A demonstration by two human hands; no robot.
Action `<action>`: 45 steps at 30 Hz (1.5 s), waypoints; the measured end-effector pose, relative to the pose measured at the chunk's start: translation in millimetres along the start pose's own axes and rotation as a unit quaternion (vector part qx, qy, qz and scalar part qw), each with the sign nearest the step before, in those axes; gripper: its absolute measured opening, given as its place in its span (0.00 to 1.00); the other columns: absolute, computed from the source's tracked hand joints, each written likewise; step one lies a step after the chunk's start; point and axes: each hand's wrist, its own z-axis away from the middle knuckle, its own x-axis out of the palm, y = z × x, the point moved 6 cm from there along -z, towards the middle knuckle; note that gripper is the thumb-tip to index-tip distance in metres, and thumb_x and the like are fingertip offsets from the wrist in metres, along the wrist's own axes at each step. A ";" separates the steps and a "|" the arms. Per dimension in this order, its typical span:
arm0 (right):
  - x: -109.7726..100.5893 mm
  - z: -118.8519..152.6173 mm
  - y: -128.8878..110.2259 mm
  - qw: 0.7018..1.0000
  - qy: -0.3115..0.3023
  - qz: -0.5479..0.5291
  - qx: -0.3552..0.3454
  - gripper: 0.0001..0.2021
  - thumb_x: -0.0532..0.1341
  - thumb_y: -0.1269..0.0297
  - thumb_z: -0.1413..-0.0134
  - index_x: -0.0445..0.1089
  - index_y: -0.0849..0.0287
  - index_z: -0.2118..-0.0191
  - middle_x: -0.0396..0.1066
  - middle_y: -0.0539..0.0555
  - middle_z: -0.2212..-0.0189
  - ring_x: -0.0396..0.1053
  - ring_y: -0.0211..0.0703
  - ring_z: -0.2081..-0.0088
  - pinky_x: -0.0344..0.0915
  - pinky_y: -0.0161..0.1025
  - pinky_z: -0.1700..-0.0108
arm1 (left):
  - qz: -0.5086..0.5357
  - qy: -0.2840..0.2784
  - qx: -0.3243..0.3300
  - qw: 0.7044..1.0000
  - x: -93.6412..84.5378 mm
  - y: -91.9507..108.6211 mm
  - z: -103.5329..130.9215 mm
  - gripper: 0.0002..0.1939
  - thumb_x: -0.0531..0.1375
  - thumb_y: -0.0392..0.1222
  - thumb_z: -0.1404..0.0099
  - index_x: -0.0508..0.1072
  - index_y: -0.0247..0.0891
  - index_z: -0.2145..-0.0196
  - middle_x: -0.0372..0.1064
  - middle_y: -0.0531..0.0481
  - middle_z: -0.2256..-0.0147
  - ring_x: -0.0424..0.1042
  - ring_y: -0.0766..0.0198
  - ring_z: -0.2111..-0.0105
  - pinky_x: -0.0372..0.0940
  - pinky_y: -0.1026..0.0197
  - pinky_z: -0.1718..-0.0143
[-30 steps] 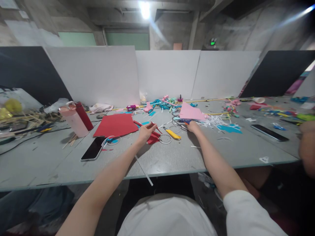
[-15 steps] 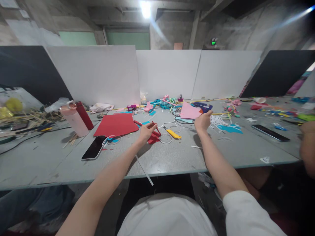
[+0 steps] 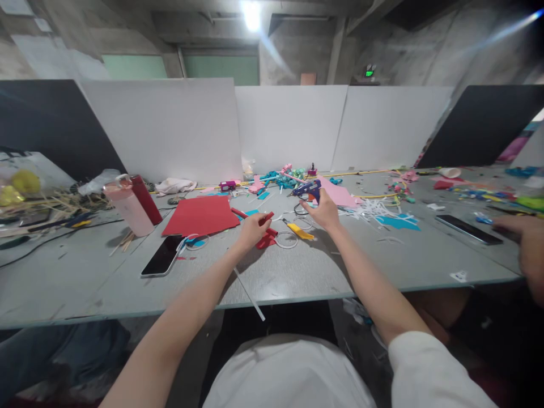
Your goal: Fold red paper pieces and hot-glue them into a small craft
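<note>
My left hand (image 3: 251,231) is closed on a small red paper strip (image 3: 266,218), over the middle of the table. Scraps of red paper (image 3: 267,240) lie just beyond its fingertips. In my right hand (image 3: 323,211) is a dark blue glue gun (image 3: 306,190), its nozzle pointing left. A yellow utility knife (image 3: 300,230) and a white ring (image 3: 287,238) rest on the table between the two hands. Behind my left hand lies a large red sheet (image 3: 199,215). A pink sheet (image 3: 338,191) is partly hidden by my right hand.
A phone (image 3: 161,258) and two bottles (image 3: 130,207) stand or lie to the left. White paper strips (image 3: 374,209) and blue paper (image 3: 398,221) are on the right, with another phone (image 3: 468,228). A co-worker's hand (image 3: 521,226) reaches in at the far right. White panels (image 3: 291,127) line the back.
My right hand has lifted the glue gun off the pink sheet and brought it left, towards my left hand. The red strip has turned slightly. The co-worker's hand has reached farther onto the table.
</note>
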 end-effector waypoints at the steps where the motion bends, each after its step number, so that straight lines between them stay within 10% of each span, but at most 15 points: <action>1: 1.4 1.6 -4.7 1.000 -0.009 -0.002 -0.008 0.29 0.59 0.32 0.36 0.66 0.56 0.50 0.76 0.63 0.57 0.74 0.60 0.56 0.70 0.49 0.54 | -0.029 -0.010 0.018 0.999 -0.1 2.4 0.7 0.12 0.64 0.40 0.28 0.84 0.39 0.51 0.82 0.40 0.53 0.80 0.50 0.49 0.71 0.50 0.43; 22: 20.3 18.3 -34.3 0.983 -0.129 0.085 -0.097 0.24 0.54 0.52 0.26 0.68 0.63 0.37 0.77 0.68 0.44 0.76 0.63 0.46 0.69 0.45 0.52 | 0.013 -0.041 -0.029 0.999 -2.2 6.2 5.7 0.11 0.65 0.42 0.30 0.87 0.43 0.54 0.84 0.39 0.57 0.81 0.46 0.54 0.69 0.49 0.45; 45: 26.9 19.4 -32.3 0.977 -0.160 0.101 -0.100 0.23 0.52 0.53 0.23 0.69 0.63 0.35 0.80 0.67 0.45 0.78 0.63 0.48 0.68 0.44 0.54 | 0.000 -0.051 -0.019 0.999 -0.8 7.7 6.8 0.10 0.67 0.45 0.32 0.87 0.44 0.55 0.84 0.39 0.57 0.80 0.45 0.55 0.69 0.50 0.45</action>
